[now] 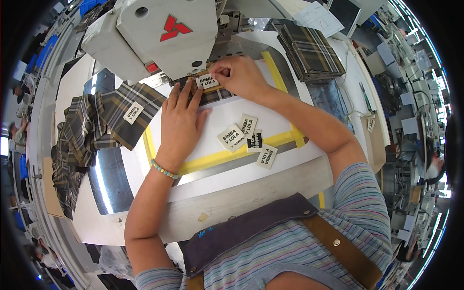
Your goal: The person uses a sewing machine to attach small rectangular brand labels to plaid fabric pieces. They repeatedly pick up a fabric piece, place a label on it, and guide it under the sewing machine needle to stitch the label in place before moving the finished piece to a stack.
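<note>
Beneath the white sewing machine head [162, 34], a white printed label [207, 82] lies in a brass-coloured frame over dark plaid fabric [217, 96]. My left hand [184, 113] rests beside it at the left, fingers extended and slightly apart, their tips by the frame's left end. My right hand [239, 75] has its thumb and forefinger pinched at the label's upper right corner, the other fingers curled. Several loose labels [231, 137] lie on the white work surface [203, 150], which is bordered with yellow tape [275, 72], below and right of my hands.
Crumpled and cut plaid pieces [82, 130], one with a label on it, spread at the left. A stack of plaid pieces [311, 53] sits at the upper right, near papers [319, 19] and a screen [344, 14]. Small tools [366, 96] lie at the right edge. Other people work far left and right.
</note>
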Demonstrator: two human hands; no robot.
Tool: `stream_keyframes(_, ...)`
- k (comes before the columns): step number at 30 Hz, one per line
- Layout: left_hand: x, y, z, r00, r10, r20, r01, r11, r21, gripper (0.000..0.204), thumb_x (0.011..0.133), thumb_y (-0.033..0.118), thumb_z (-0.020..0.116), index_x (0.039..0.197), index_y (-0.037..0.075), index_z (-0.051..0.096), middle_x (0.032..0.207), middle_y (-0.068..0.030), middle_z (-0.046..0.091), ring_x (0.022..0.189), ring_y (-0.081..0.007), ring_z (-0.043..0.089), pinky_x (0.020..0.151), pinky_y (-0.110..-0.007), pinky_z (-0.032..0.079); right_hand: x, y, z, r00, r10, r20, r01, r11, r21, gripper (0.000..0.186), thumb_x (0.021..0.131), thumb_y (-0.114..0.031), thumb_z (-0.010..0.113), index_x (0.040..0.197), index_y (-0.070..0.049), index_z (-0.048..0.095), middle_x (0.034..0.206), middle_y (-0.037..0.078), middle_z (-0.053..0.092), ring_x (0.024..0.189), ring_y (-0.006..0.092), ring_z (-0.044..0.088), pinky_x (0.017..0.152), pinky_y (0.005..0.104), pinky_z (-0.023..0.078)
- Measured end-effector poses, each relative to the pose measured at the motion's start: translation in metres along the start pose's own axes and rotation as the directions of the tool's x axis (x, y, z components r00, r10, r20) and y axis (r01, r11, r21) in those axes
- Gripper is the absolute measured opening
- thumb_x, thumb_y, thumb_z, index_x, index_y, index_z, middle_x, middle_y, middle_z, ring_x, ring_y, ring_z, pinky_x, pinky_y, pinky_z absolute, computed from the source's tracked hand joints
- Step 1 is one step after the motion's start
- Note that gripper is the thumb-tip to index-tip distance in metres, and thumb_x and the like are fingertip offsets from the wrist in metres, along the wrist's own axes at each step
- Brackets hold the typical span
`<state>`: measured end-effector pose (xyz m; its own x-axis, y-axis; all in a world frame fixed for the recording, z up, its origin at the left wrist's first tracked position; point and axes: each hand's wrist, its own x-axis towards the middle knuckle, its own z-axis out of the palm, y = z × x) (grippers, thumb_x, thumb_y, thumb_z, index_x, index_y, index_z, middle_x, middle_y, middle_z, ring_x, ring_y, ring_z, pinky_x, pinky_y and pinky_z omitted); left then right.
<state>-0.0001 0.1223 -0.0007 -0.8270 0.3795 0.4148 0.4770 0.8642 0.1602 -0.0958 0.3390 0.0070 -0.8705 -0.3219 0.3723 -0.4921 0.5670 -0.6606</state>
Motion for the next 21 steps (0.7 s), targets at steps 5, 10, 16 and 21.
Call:
stream_keyframes(5,-0.002,-0.001,0.005,0.999,0.004,-0.038,-0.003,1.000,0.029,0.058,0.100,0.031,0.074,0.150,0.004,0.063,0.160,-0.0235,0.054,0.148,-0.0467,0.047,0.118,-0.053,0.040,0.000,0.001,0.003,1.000,-0.012,-0.023,0.013,1.000,0.009,0.013,0.089,-0.014,0.080,0.098,-0.005,0.083,0.087,0.012,0.081,0.078,0.0254,0.078,0.074,0.0365,0.061)
stream_keyframes(10,0.001,0.002,-0.003,1.000,0.008,-0.016,-0.008,1.000,-0.003,0.056,0.101,0.032,0.073,0.151,0.008,0.063,0.162,-0.0236,0.051,0.148,-0.0470,0.046,0.120,-0.053,0.039,0.000,0.003,0.003,0.999,0.043,-0.026,-0.041,0.997,0.072,0.013,0.089,-0.015,0.080,0.097,-0.006,0.083,0.087,0.011,0.081,0.079,0.0262,0.079,0.075,0.0373,0.061)
stream_keyframes(16,0.002,0.004,-0.004,0.999,-0.027,-0.044,0.026,0.999,-0.034,0.045,0.100,0.024,0.073,0.141,0.007,0.069,0.158,-0.0184,0.057,0.146,-0.0428,0.050,0.121,-0.052,0.042,0.001,0.004,0.003,0.992,0.128,0.002,-0.127,0.982,0.143,0.013,0.091,-0.013,0.080,0.100,-0.005,0.083,0.089,0.012,0.082,0.079,0.0217,0.079,0.076,0.0340,0.061)
stream_keyframes(21,0.002,-0.007,-0.004,0.986,-0.131,-0.105,0.106,0.971,-0.213,0.031,0.099,0.012,0.072,0.129,0.003,0.074,0.148,-0.0138,0.066,0.138,-0.0397,0.058,0.116,-0.049,0.048,0.007,0.002,-0.004,0.987,0.126,0.097,-0.139,0.980,0.142,0.014,0.093,-0.009,0.080,0.105,-0.003,0.083,0.089,0.010,0.082,0.077,0.0150,0.076,0.073,0.0300,0.060)
